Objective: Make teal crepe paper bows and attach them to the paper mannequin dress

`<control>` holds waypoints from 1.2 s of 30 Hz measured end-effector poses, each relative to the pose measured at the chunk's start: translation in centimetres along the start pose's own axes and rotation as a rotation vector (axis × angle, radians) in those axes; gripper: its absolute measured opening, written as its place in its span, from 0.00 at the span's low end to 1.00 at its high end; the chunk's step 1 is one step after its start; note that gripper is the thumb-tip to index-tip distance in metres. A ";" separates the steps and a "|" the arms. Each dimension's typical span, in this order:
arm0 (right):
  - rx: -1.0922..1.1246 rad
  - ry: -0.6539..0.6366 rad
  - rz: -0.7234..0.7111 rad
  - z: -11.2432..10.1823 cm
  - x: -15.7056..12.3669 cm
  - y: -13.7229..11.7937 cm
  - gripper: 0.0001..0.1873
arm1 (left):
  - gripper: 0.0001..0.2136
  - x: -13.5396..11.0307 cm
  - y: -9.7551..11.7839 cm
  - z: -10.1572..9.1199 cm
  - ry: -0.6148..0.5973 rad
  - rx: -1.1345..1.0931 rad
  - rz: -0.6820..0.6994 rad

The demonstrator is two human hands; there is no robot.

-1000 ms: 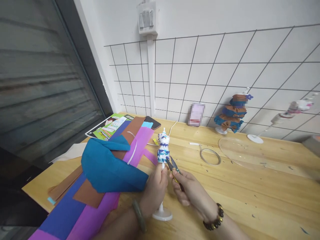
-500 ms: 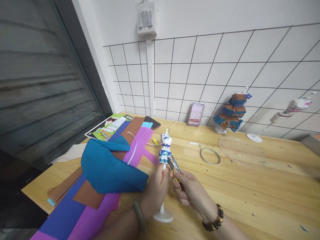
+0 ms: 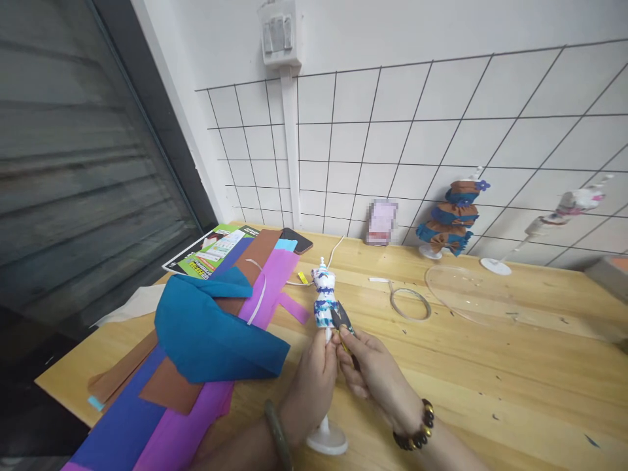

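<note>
A small white dress form (image 3: 324, 291) on a round-based stand has purple, blue and teal scraps stuck around its body. My left hand (image 3: 316, 369) is closed around the stand's pole just below the torso, and the white base shows beneath it. In my right hand (image 3: 375, 366) is a pair of scissors (image 3: 345, 318) with dark blades and yellow on the handle. Their blades are beside the lower edge of the torso, on its right side. Whether the tips touch the scraps I cannot tell.
Teal crepe paper (image 3: 210, 333) lies over purple, blue and brown sheets at left. A phone (image 3: 297, 241) and a printed booklet (image 3: 206, 252) lie behind. At right are a coil of tape (image 3: 411, 304), a clear disc (image 3: 456, 294), a dressed form (image 3: 454, 216) and a tilted white form (image 3: 564, 209).
The dress form has turned slightly and leans less to the left, its base shifting a little right. The scissor blades look closer together. The view has shifted slightly.
</note>
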State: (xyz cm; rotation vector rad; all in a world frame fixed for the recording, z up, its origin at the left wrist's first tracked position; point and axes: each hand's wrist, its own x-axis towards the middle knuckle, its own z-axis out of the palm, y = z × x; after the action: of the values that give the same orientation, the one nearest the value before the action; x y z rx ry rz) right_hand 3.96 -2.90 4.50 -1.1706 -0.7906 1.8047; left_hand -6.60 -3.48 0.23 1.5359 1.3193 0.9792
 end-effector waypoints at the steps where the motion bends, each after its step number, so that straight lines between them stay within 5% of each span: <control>1: -0.031 0.020 -0.022 0.0 0.1 0.1 0.22 | 0.11 0.0 0.0 0.0 -0.004 -0.002 0.004; 5: -0.066 0.040 -0.053 -0.2 0.3 -0.1 0.22 | 0.12 -0.1 0.3 0.0 -0.011 0.005 0.010; 10: 0.138 -0.153 0.153 -0.8 -0.4 -1.4 0.16 | 0.12 -0.2 0.5 0.1 0.014 0.080 -0.008; 18: 0.298 -0.202 0.292 -1.7 -0.7 -2.4 0.20 | 0.11 -0.4 0.8 0.0 0.020 0.128 0.009; 22: 0.470 -0.323 0.371 -1.9 -0.8 -2.3 0.17 | 0.12 -0.6 0.9 -0.1 0.027 0.140 0.022; 36: 0.352 -0.283 0.264 -1.3 -1.6 -2.3 0.15 | 0.12 -0.8 1.5 -0.9 0.002 0.221 0.097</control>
State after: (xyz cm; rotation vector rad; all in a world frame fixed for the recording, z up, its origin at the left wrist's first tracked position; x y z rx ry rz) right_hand 6.23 -3.19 6.55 -0.8282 -0.4574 2.2542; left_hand -7.06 -4.24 1.88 1.7802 1.4025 0.9192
